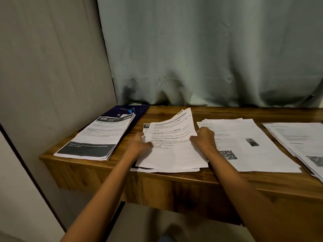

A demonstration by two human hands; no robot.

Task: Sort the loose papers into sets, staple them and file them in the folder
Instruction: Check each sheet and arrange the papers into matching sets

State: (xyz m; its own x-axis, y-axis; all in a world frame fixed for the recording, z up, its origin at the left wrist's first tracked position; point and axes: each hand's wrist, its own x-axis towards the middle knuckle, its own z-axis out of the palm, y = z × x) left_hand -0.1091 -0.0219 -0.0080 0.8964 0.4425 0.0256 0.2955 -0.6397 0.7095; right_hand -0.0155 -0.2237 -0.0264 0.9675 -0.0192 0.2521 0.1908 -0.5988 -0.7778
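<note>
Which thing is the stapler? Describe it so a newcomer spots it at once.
Go to the far left corner of the wooden table, where a dark blue folder lies near the curtain. The stapler lies on it, just behind the paper stack headed 3638. It is the only small dark bar with a bright blue end; its neighbours are flat sheets.

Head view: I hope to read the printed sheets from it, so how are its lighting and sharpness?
Head view: dim, even light, no glare; small print on the middle stack is too soft to read; only the large heading on the left stack is partly legible; the QR code looks blurred too.
</note>
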